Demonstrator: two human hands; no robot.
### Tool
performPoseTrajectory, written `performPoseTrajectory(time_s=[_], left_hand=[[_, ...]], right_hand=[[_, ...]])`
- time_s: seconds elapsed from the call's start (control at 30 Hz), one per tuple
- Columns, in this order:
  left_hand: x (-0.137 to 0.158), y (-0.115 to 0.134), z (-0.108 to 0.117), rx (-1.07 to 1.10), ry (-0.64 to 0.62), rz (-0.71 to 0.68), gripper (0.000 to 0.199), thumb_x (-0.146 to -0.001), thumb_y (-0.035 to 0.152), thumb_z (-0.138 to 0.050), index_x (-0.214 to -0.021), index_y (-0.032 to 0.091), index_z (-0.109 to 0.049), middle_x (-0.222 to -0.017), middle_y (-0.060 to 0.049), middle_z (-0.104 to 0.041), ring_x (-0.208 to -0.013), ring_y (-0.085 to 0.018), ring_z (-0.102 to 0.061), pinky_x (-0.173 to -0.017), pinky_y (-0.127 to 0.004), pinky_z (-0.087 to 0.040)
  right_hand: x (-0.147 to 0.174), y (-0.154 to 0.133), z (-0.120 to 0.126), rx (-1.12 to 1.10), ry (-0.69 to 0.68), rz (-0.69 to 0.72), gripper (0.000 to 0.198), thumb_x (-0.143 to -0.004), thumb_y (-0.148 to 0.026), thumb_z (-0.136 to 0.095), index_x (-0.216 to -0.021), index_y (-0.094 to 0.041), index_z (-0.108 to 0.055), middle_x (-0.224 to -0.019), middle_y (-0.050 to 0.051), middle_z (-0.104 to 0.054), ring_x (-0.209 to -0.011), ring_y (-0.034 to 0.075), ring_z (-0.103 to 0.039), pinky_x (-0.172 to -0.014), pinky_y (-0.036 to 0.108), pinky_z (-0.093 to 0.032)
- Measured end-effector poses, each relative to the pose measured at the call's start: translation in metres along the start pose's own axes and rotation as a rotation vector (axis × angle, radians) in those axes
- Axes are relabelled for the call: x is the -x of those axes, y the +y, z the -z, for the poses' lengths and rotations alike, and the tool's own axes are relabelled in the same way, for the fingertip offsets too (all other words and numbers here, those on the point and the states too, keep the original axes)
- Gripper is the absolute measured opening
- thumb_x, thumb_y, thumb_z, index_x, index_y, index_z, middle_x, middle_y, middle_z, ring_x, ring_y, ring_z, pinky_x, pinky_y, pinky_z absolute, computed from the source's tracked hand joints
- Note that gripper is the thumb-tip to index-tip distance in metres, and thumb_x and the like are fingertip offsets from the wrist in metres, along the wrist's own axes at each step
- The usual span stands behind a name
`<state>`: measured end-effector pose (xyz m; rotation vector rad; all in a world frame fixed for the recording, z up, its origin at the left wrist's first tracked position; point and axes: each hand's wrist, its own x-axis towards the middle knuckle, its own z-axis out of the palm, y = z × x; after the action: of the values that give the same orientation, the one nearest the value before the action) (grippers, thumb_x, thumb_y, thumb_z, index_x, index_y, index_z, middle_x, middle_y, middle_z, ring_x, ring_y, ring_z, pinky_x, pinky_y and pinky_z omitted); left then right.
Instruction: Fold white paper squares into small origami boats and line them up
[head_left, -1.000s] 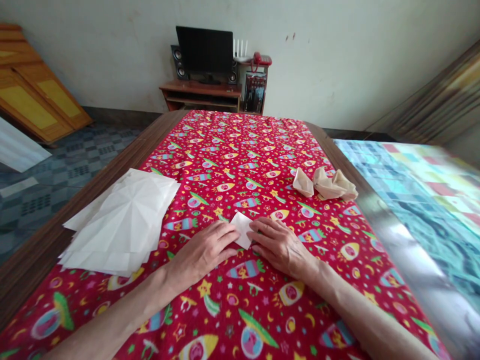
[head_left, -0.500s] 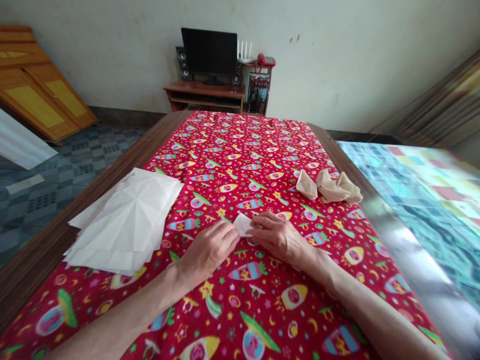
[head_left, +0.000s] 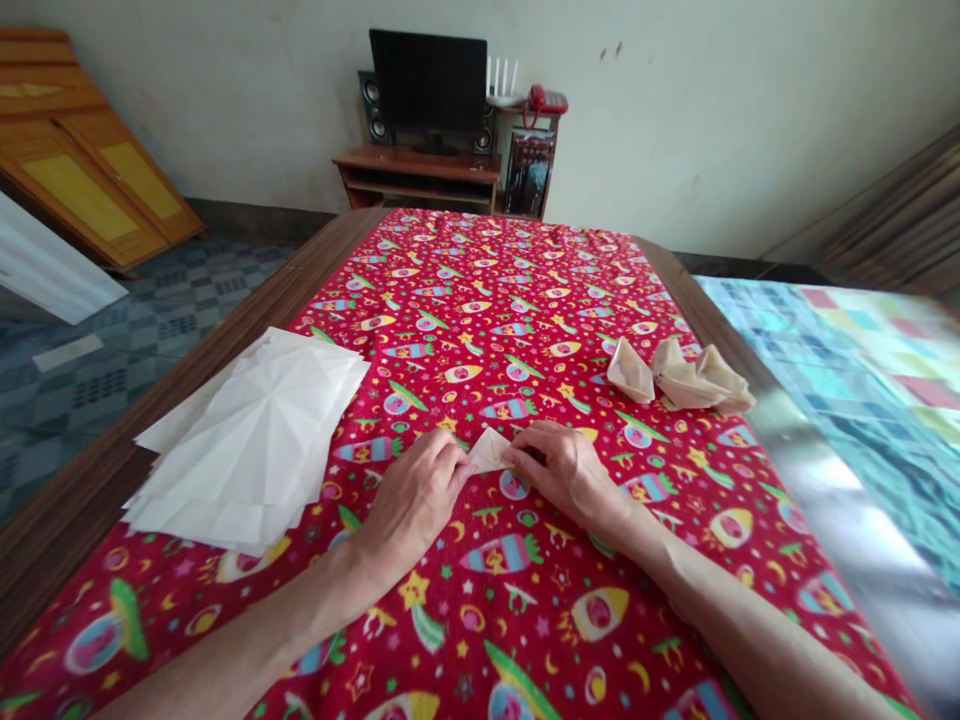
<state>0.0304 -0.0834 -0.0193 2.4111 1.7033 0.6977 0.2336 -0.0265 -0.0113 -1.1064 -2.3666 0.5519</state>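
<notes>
A small folded piece of white paper is held between my two hands, low over the middle of the red patterned cloth. My left hand pinches its left corner between thumb and fingers. On the opposite side, my right hand grips the right corner the same way. The paper's top edge comes to a point, and a crease shows on its face. To the left lies a stack of creased white paper sheets. Several folded paper boats stand in a group at the right.
The cloth covers a dark wooden table. Beyond its far end, a monitor and speakers sit on a small desk beside a red telephone. A bed with a blue patterned cover is at the right, a wooden cabinet at the left.
The paper's outline has gone from a square-like shape to a more pointed, triangular one. My fingers have shifted to its two side corners. The view has tilted down slightly.
</notes>
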Motion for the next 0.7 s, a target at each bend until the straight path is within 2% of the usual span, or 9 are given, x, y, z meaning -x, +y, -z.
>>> performPoseTrajectory(time_s=[0.27,0.43,0.5,0.57,0.7], left_hand=[[-0.006,0.005,0.004,-0.29,-0.02,-0.032,0.018,-0.093,0.024,-0.046,-0.079,0.017,-0.055,-0.081,-0.005,-0.055,-0.071,-0.019,-0.056,-0.065,-0.032,-0.047],[-0.008,0.004,0.005,-0.289,-0.004,-0.047,0.017,-0.092,0.023,-0.048,-0.078,0.017,-0.055,-0.08,-0.004,-0.056,-0.071,-0.019,-0.056,-0.066,-0.033,-0.047],[-0.008,0.005,0.006,-0.256,0.006,-0.064,0.015,-0.093,0.021,-0.046,-0.084,0.017,-0.057,-0.084,-0.005,-0.057,-0.076,-0.02,-0.056,-0.07,-0.034,-0.048],[-0.007,0.006,0.007,-0.214,-0.003,-0.143,0.016,-0.093,0.017,-0.044,-0.098,0.017,-0.058,-0.095,-0.006,-0.06,-0.088,-0.021,-0.057,-0.078,-0.035,-0.048],[0.001,0.012,0.009,-0.183,-0.048,-0.366,0.034,-0.092,0.007,-0.037,-0.121,0.012,-0.053,-0.118,-0.008,-0.061,-0.109,-0.022,-0.054,-0.095,-0.037,-0.044]], right_hand=[[0.002,-0.001,0.0,0.038,0.008,-0.004,0.017,-0.089,-0.029,-0.056,-0.076,-0.019,-0.059,-0.073,0.0,-0.061,-0.065,0.012,-0.055,-0.061,0.022,-0.04],[0.0,-0.002,-0.001,0.061,0.005,-0.012,0.016,-0.089,-0.028,-0.058,-0.075,-0.019,-0.059,-0.072,0.0,-0.061,-0.065,0.011,-0.055,-0.06,0.022,-0.038],[0.0,-0.002,-0.001,0.073,0.009,-0.014,0.015,-0.088,-0.028,-0.059,-0.075,-0.019,-0.059,-0.072,0.0,-0.061,-0.065,0.011,-0.055,-0.06,0.022,-0.037],[0.0,-0.002,-0.002,0.086,0.011,-0.011,0.015,-0.088,-0.027,-0.059,-0.075,-0.019,-0.058,-0.072,-0.001,-0.061,-0.064,0.011,-0.055,-0.059,0.022,-0.037],[0.001,-0.001,-0.002,0.104,0.024,0.002,0.017,-0.088,-0.029,-0.059,-0.074,-0.019,-0.056,-0.071,-0.001,-0.06,-0.063,0.011,-0.053,-0.058,0.023,-0.036]])
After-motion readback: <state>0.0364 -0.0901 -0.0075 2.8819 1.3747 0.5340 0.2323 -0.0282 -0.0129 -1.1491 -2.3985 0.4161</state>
